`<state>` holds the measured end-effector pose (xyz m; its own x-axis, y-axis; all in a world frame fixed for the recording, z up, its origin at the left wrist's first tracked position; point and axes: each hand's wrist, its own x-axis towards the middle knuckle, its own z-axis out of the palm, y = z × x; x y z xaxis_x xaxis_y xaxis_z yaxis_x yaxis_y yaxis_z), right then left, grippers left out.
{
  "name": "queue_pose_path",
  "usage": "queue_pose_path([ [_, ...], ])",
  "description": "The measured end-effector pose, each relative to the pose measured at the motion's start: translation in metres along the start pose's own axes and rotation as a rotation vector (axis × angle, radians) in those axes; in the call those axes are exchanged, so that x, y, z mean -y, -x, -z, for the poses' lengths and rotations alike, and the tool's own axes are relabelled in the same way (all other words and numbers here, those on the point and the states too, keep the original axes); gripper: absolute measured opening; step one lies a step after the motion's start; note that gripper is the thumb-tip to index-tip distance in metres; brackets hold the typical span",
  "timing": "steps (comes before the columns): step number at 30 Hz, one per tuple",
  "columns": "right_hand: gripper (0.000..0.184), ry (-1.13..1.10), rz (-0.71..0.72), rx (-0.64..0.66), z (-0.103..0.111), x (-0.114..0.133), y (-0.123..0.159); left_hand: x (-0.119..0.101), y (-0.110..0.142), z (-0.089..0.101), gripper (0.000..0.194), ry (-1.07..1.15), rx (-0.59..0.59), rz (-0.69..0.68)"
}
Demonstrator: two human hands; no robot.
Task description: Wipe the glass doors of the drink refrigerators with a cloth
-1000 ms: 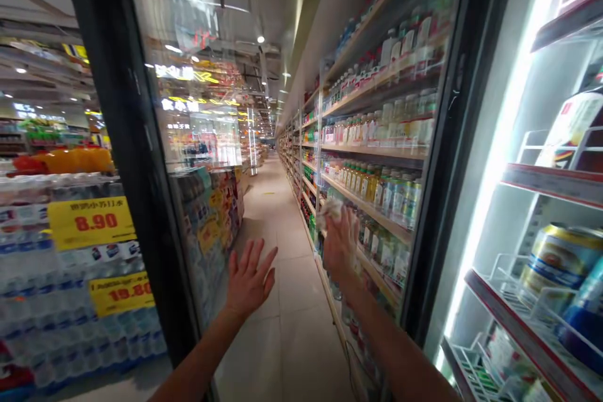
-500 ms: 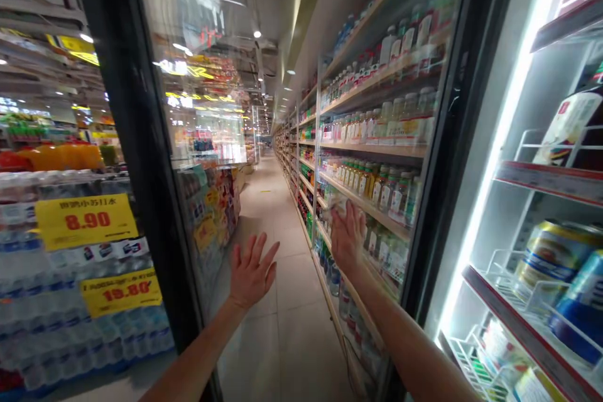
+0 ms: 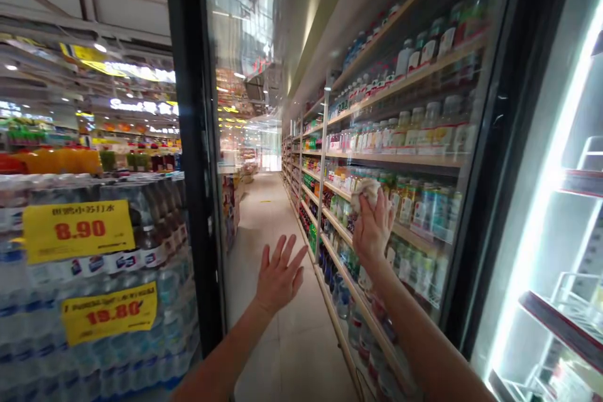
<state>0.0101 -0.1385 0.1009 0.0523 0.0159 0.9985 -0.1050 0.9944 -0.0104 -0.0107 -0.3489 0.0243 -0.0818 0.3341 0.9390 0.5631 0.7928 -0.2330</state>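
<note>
A glass door in a black frame (image 3: 192,138) stands in front of me. My left hand (image 3: 281,273) is open, its fingers spread and its palm facing the pane; it appears to rest against the glass. Higher and to the right, my right hand (image 3: 374,232) presses a crumpled whitish cloth (image 3: 364,193) to the pane. The fingers lie over the cloth and hide part of it.
Through the glass show long shelves of bottles (image 3: 424,125) and a tiled aisle floor (image 3: 264,213). Stacked bottle packs (image 3: 174,320) with yellow price signs (image 3: 80,229) stand at left. At right is a cooler with a bright light strip (image 3: 532,226) and wire-fronted shelves (image 3: 565,320).
The door frame and both hands have shifted right in view. More of the bottle packs shows at left, less of the cooler at right. The cloth, blurred before, is now distinct.
</note>
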Motion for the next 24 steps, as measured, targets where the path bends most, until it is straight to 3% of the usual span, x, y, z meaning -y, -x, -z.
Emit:
queue_pose_path([
  [3, 0.037, -0.021, 0.165, 0.073, -0.009, 0.023, 0.014, 0.008, 0.0, -0.006, 0.045, 0.026, -0.016, -0.015],
  [6, 0.037, -0.014, 0.29, 0.115, -0.011, 0.014, 0.032, 0.016, 0.002, -0.012, 0.047, 0.044, -0.006, -0.034],
  [8, 0.04, 0.044, 0.17, 0.055, -0.007, -0.013, 0.034, 0.021, 0.002, -0.016, 0.048, 0.046, 0.004, -0.05],
  [11, 0.046, 0.108, -0.146, -0.087, -0.003, -0.058, 0.025, 0.022, 0.002, -0.021, 0.047, 0.032, 0.004, -0.055],
  [13, 0.045, 0.078, -0.162, -0.087, -0.001, -0.076, 0.019, 0.02, 0.003, -0.024, 0.048, 0.011, -0.014, -0.044],
  [15, 0.042, 0.031, -0.05, -0.038, 0.002, -0.084, 0.019, 0.017, 0.003, -0.027, 0.05, -0.02, -0.028, -0.041],
  [17, 0.04, 0.004, 0.035, 0.003, 0.006, -0.088, 0.021, 0.015, 0.002, -0.028, 0.053, -0.045, -0.04, -0.049],
  [20, 0.039, -0.008, 0.047, 0.032, 0.013, -0.087, 0.034, 0.014, -0.002, -0.029, 0.056, -0.065, -0.048, -0.053],
  [24, 0.036, -0.048, 0.09, 0.112, 0.015, -0.06, 0.083, 0.008, 0.009, -0.031, 0.059, -0.092, -0.038, -0.059],
])
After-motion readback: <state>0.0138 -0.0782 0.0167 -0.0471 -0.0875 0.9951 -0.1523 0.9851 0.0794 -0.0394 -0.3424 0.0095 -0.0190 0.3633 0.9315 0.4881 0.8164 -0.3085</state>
